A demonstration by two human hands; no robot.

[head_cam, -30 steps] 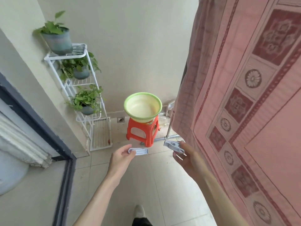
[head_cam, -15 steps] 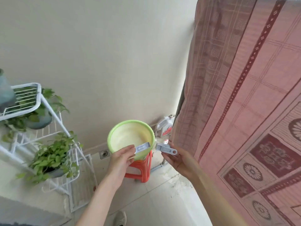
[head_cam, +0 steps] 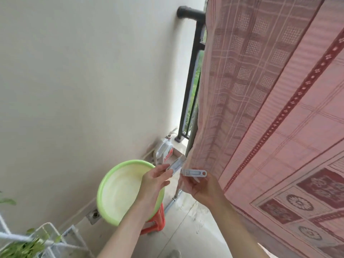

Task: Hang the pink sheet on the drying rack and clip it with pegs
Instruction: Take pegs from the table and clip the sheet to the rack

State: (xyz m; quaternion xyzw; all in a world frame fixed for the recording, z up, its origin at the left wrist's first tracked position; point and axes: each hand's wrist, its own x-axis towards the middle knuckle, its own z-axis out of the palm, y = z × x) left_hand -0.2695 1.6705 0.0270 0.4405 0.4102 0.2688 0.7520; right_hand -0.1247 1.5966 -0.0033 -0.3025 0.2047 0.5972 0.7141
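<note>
View tilts up; both hands rise, left hand (head_cam: 155,180) tipping its peg (head_cam: 176,164) upward beside right hand's (head_cam: 200,187) peg (head_cam: 193,172), at pink sheet (head_cam: 260,108) edge.

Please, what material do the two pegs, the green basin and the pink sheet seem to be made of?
Both pegs, left and right, look like pale moulded plastic, matte, with a moulded hole at one end. The green basin seems glossy plastic with a smooth rim. The pink sheet looks like thin woven, probably cotton fabric: it drapes in folds.

A plain cream wall (head_cam: 83,90) meets a pale tiled floor (head_cam: 186,229). A black railing (head_cam: 191,75) stands at the corner, daylight behind it.
</note>
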